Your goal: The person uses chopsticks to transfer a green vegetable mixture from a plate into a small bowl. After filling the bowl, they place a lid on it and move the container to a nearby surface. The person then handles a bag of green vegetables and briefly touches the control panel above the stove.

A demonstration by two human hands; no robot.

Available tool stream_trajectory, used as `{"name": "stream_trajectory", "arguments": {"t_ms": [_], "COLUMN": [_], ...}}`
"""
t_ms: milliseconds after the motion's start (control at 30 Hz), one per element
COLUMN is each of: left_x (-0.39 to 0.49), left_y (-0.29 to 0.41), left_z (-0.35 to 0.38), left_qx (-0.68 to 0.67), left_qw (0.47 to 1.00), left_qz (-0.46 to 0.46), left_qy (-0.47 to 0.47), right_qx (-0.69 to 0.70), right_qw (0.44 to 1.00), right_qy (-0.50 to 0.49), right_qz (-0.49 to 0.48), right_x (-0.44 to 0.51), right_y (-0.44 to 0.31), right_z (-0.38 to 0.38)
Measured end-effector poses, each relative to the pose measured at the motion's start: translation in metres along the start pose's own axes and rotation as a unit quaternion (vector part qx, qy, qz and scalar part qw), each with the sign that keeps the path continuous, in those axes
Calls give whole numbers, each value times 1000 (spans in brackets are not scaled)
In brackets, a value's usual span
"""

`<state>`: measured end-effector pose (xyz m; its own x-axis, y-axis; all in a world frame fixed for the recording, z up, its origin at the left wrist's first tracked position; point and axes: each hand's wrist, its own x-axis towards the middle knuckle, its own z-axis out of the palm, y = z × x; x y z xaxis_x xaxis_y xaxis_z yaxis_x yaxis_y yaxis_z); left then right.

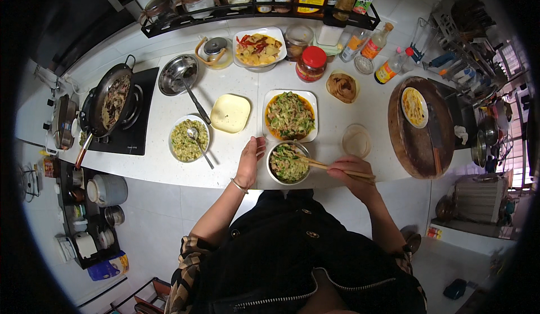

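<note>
My right hand (pixel 353 177) grips a pair of wooden chopsticks (pixel 333 168), whose tips reach into a round bowl (pixel 270 175) near the counter's front edge. Chopped greens mixed with meat (pixel 289 164) fill that bowl. My left hand (pixel 250 160) is just left of it, fingers held upright and a bracelet at the wrist; it holds nothing, and whether it touches the rim I cannot tell. Right behind the bowl stands a square white dish (pixel 270 135) of similar greens and meat in reddish oil. Farther left are a pale yellow square dish (pixel 230 112) and a white bowl (pixel 172 151) with a spoon (pixel 200 147).
A wok (pixel 99 107) tilts over the cooktop (pixel 139 139) at left. A steel bowl (pixel 168 78) holds a ladle (pixel 197 103). A red-lidded jar (pixel 312 67) and sauce bottles (pixel 390 67) line the back. On the round chopping board (pixel 400 145) rest a cleaver (pixel 433 132) and a small bowl.
</note>
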<state>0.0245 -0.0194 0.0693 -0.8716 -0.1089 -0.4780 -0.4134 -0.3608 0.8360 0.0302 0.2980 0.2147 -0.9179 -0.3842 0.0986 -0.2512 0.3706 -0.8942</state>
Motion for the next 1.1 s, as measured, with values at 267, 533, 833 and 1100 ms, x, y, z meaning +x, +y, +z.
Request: {"name": "stream_trajectory", "arguments": {"t_ms": [267, 533, 833, 1100], "left_x": [-3, -4, -7, -6], "left_y": [-3, -6, -7, -5], "left_z": [-3, -9, -7, -2], "left_qx": [3, 3, 5, 18], "left_qw": [1000, 1000, 1000, 1000], "left_qz": [-1, -2, -3, -13], "left_qy": [9, 8, 9, 7], "right_qx": [-19, -72, -75, -110], "right_qw": [1000, 996, 995, 983], "right_qy": [23, 55, 39, 67], "right_qz": [0, -27, -48, -133], "right_x": [-2, -6, -10, -1], "right_y": [1, -36, -23, -13], "right_z": [0, 7, 20, 37]}}
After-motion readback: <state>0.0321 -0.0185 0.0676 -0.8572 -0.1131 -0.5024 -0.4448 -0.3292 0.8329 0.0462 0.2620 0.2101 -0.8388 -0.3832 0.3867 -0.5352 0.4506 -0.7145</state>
